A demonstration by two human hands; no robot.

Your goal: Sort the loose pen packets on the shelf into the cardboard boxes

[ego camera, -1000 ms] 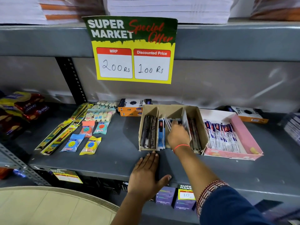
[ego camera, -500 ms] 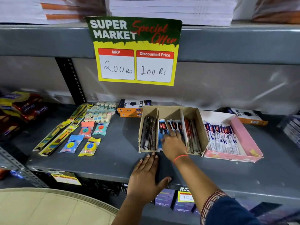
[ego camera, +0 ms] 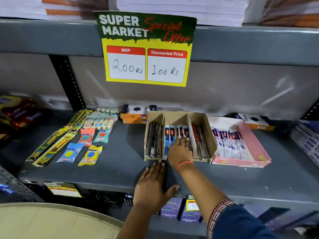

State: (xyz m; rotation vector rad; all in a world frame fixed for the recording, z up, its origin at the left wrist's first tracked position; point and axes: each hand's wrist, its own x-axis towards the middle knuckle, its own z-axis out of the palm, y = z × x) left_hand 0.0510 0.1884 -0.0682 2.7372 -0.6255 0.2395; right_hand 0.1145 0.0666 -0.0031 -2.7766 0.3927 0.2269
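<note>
A brown cardboard box [ego camera: 208,128] with three compartments stands on the grey shelf [ego camera: 120,163]. Dark pen packets [ego camera: 154,142] fill its left compartment, blue and red pen packets [ego camera: 170,135] stand in the middle one, red and dark packets [ego camera: 200,144] lie in the right one. My right hand [ego camera: 180,150] rests palm down on the middle compartment's packets, fingers spread. My left hand [ego camera: 153,185] lies flat on the shelf just in front of the box, fingertips near its front wall. A pink box [ego camera: 255,144] to the right holds white and blue pen packets [ego camera: 229,144].
Loose pencil packs [ego camera: 57,138], eraser packs [ego camera: 101,120] and sharpener packets [ego camera: 89,154] lie on the shelf's left part. Orange Trio boxes [ego camera: 136,114] stand behind the cardboard box, another [ego camera: 255,122] at the back right. A price sign [ego camera: 146,49] hangs from the upper shelf.
My right hand has drawn back from deep in the middle compartment toward its front, uncovering the packet tops. My left hand has stayed flat on the shelf.
</note>
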